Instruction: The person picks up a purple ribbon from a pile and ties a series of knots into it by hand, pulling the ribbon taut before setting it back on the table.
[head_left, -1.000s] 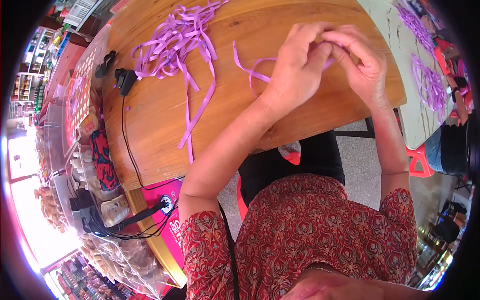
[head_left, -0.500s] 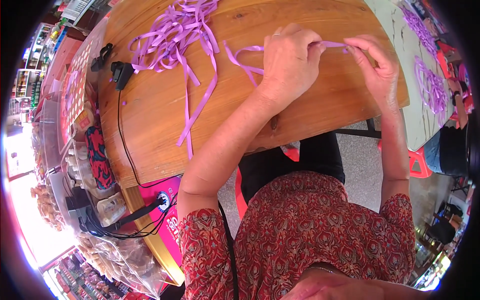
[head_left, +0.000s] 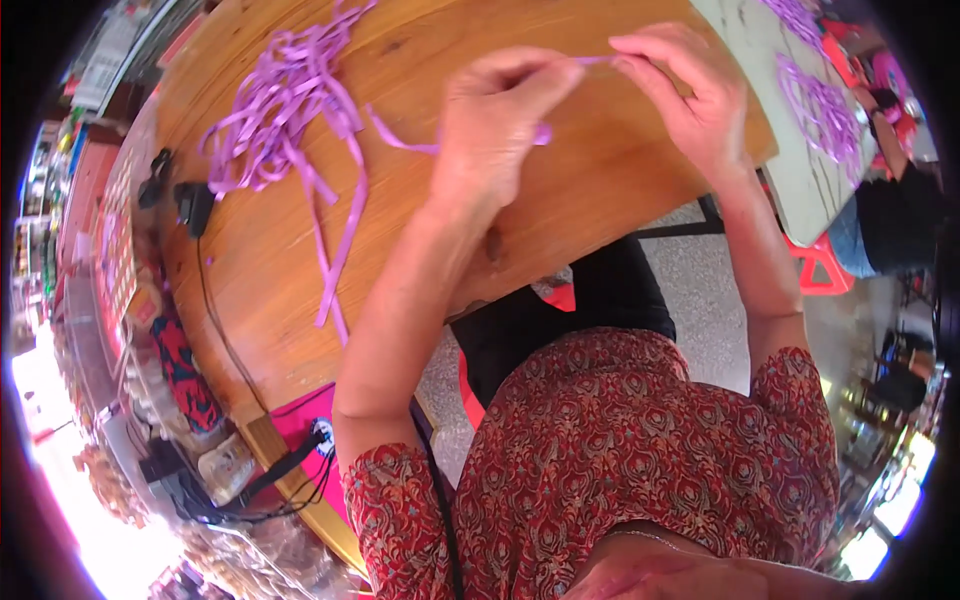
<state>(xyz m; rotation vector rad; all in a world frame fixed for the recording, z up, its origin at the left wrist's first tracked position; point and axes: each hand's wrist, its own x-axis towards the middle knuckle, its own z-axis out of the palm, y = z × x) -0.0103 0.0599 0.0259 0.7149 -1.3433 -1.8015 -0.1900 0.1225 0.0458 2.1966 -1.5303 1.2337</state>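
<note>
Found 1 purple ribbon (head_left: 597,60) above wooden bench (head_left: 600,185), pinched at 9 o'clock by left grip (head_left: 495,115), at 3 o'clock by right grip (head_left: 695,100). Noted heap of purple ribbons (head_left: 283,110) lying on bench at 9 o'clock from left grip.

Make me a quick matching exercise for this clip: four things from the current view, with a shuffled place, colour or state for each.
Things:
1. Ribbon strip
2. Large ribbon heap
3. Adapter
4. Patterned top

Descriptions:
A. mostly red, worn by the person
B. black, near the left edge of the wooden table
C. spanning the gap between the left hand and the right hand
D. purple and tangled, on the wooden table

Pairs: 1-C, 2-D, 3-B, 4-A
</note>
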